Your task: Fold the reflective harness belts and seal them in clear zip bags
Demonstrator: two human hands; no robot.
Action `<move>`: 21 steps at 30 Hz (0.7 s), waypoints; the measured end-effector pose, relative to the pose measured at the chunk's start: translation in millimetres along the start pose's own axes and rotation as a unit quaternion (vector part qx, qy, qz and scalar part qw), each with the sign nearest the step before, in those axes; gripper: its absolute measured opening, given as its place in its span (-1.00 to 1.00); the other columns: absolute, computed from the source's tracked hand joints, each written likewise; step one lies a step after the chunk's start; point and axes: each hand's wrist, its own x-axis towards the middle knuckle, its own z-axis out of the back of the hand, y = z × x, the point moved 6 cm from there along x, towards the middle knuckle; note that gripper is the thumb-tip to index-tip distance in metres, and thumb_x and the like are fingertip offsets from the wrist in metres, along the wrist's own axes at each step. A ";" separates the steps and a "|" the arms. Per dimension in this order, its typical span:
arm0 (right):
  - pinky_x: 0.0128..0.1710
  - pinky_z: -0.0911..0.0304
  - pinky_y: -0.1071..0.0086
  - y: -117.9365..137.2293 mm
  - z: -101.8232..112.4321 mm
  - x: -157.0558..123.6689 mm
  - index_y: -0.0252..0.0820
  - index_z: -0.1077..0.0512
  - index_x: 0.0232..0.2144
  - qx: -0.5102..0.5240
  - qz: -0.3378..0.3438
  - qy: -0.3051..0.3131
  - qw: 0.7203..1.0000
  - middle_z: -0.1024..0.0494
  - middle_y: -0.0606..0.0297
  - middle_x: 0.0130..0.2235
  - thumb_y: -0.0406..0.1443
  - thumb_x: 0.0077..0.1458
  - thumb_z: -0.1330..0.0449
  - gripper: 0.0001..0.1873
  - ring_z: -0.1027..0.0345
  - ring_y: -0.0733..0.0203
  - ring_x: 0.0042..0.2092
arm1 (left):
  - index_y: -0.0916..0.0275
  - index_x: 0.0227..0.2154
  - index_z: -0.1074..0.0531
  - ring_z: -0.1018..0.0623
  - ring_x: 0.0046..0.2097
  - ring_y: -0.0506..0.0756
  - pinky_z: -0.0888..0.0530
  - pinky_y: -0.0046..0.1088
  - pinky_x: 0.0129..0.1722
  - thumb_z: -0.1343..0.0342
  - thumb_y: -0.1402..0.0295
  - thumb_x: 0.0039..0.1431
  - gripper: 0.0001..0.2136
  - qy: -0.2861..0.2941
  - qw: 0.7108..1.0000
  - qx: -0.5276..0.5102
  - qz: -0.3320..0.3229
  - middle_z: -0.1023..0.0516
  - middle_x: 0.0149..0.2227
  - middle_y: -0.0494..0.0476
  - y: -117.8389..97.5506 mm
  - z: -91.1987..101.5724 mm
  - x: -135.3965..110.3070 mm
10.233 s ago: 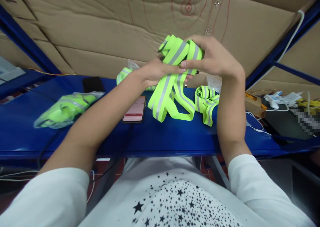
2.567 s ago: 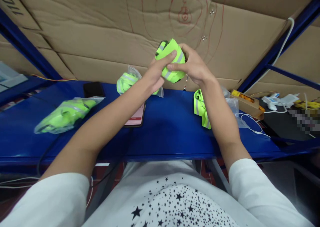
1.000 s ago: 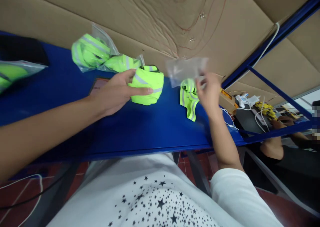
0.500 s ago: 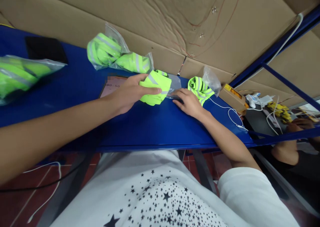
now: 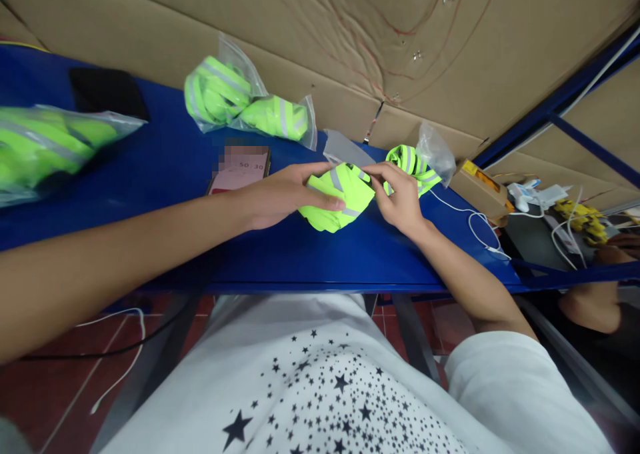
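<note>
My left hand [image 5: 300,193] grips a folded neon-yellow reflective vest [image 5: 334,209] with grey stripes, thumb laid across its front face. At the vest's upper right edge, my right hand [image 5: 397,191] has its fingers pinched on the fabric, close to a dark patch. Just behind the vest a clear plastic bag [image 5: 345,147] lies flat on the blue table [image 5: 280,261]. A second folded reflective vest [image 5: 407,164], not bagged, rests beyond my right hand, beside a crumpled clear bag [image 5: 435,151].
Bagged vests [image 5: 217,93] lie against the cardboard wall, with another bagged vest [image 5: 50,144] at far left. A phone [image 5: 245,167] showing a timer lies left of centre. A cardboard box [image 5: 475,191] and white cable [image 5: 483,224] are right, near another person's arm [image 5: 593,301].
My right hand has left the clear bag and come up to the vest's right edge, fingers now on it. The vest in my left hand has turned slightly and moved toward the right.
</note>
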 end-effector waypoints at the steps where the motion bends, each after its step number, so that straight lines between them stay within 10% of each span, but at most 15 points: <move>1: -0.16 -0.44 0.26 -2.1 -0.5 -0.2 -0.11 -0.59 -0.07 0.005 -0.009 -0.004 1.000 -0.67 0.20 -0.18 -0.16 0.45 -0.06 -0.68 -0.52 0.16 -0.21 | 0.18 0.07 -0.60 -0.69 -0.04 0.26 -0.59 -0.21 -0.04 -0.57 0.40 -0.17 -0.36 0.012 1.000 -0.001 0.002 -0.71 0.00 0.20 -1.0 -1.2 -0.6; 7: -0.17 -0.48 0.28 -5.0 3.4 -1.7 -0.10 -0.57 -0.08 0.052 -0.073 -0.071 0.993 -0.67 0.23 -0.13 -0.12 0.43 -0.14 -0.73 -0.55 0.18 -0.17 | 0.19 0.09 -0.58 -0.68 -0.02 0.25 -0.57 -0.24 -0.04 -0.60 0.38 -0.19 -0.32 -0.019 1.000 -0.009 0.022 -0.71 0.01 0.19 0.7 1.2 -2.7; 13: -0.03 -0.49 0.20 31.0 3.4 -1.8 -0.06 -0.58 -0.02 0.007 0.068 -0.024 0.997 -0.69 0.20 -0.10 -0.27 0.43 -0.13 -0.77 -0.57 0.12 -0.07 | 0.24 -0.02 -0.55 -0.64 -0.03 0.18 -0.50 -0.28 -0.02 -0.58 0.33 -0.12 -0.44 -0.046 0.998 -0.039 -0.002 -0.69 -0.03 0.14 1.9 6.7 1.2; 21: -0.04 -0.49 0.19 32.2 -1.2 -2.8 -0.09 -0.56 -0.02 0.020 0.089 -0.011 0.996 -0.69 0.17 -0.11 -0.30 0.43 -0.11 -0.77 -0.57 0.12 -0.07 | 0.18 -0.12 -0.43 -0.62 0.01 0.11 -0.49 -0.36 0.01 -0.53 0.32 -0.01 -0.55 -0.094 0.994 -0.027 -0.057 -0.64 -0.10 0.02 -3.0 9.6 -1.2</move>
